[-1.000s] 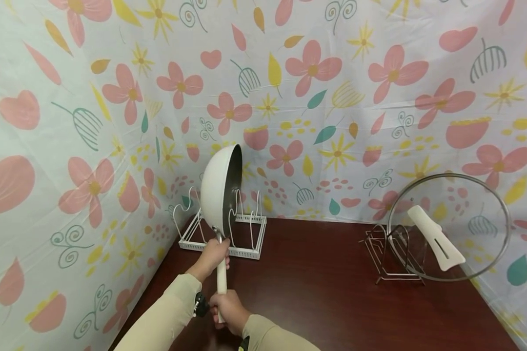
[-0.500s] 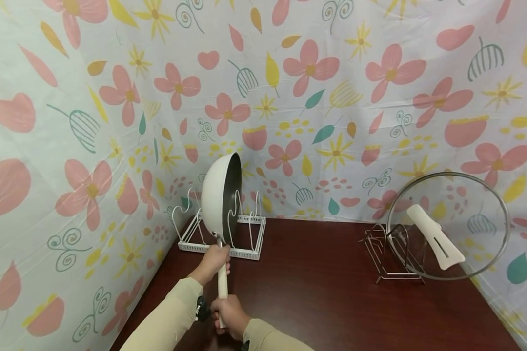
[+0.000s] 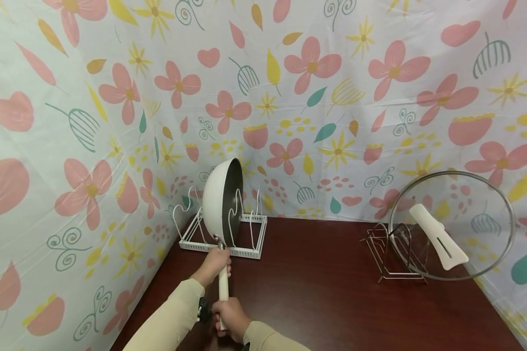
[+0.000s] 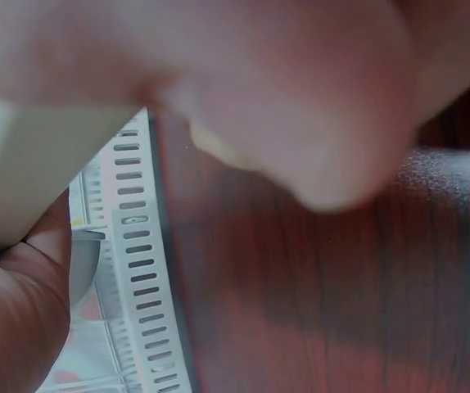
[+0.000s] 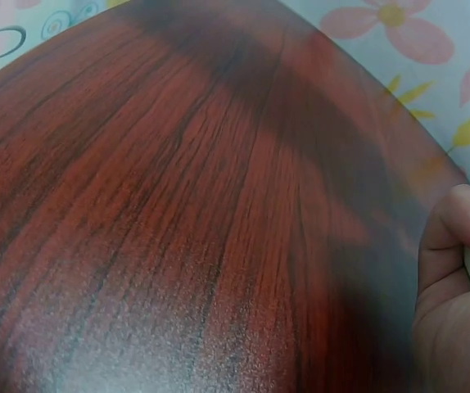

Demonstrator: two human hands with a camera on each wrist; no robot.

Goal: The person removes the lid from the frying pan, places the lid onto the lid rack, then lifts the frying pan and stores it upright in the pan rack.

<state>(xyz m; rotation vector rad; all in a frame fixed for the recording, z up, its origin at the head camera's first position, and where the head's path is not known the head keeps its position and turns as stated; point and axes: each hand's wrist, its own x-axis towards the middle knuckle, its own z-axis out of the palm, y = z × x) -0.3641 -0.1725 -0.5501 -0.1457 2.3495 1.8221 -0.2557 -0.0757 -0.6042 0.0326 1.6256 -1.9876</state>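
A white frying pan [image 3: 212, 200] with a dark inside stands on its edge between the wires of a white rack [image 3: 245, 253], its open side facing right. My left hand [image 3: 215, 265] grips the cream handle [image 3: 223, 287] close to the pan. Lower down, near the handle's end, my right hand [image 3: 233, 314] is wrapped round it too. In the left wrist view, blurred fingers [image 4: 325, 139] curl near the handle, with the slotted rack edge [image 4: 141, 270] beyond. The right wrist view catches only part of the right hand [image 5: 452, 270] at its edge, holding the handle end.
At the right, a glass lid [image 3: 487, 224] with a cream handle leans upright in a small metal wire rack [image 3: 391, 253]. Both racks stand on a dark red wooden table [image 3: 316, 282]. A flowered cloth [image 3: 307, 112] hangs behind and along the left side.
The pan has come down lower into the white rack. Both hands have sunk slightly with the handle, keeping their hold. The lid and its rack stay in place.
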